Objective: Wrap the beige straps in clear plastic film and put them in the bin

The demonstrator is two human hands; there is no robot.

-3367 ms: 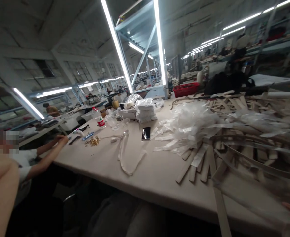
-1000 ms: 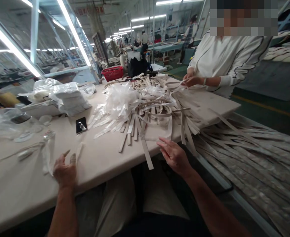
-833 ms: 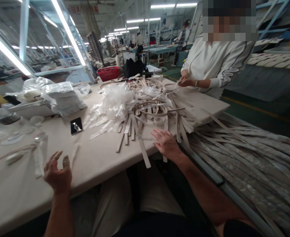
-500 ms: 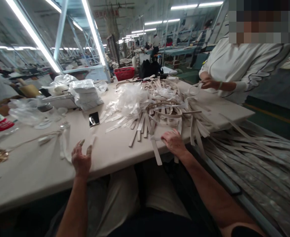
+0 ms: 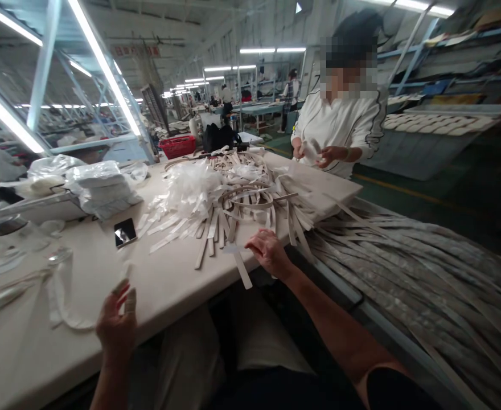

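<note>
My left hand [image 5: 117,324] is raised at the table's [image 5: 165,285] front edge, palm up, with its covered fingertips apart and nothing visible between them. Just beyond them is a small whitish strip [image 5: 126,270]. Farther right, my right hand [image 5: 268,250] pinches the end of a translucent strip [image 5: 234,249], which crosses over a beige strap [image 5: 242,270] jutting past the table edge. Behind it lies a tangled heap of beige straps [image 5: 254,196], with a mound of clear plastic strips [image 5: 194,185] on its left.
A phone [image 5: 124,232] and plastic-wrapped packs [image 5: 101,185] are at left. A red basket [image 5: 177,147] and black bag [image 5: 218,138] stand at the back. Across the table, a person in white [image 5: 340,122] holds a pale item. Long straps [image 5: 404,256] fill the lower right.
The view has turned right, so the table things appear farther left. The person across now holds a pale bundle in front of the body. My right hand stays at the translucent strip.
</note>
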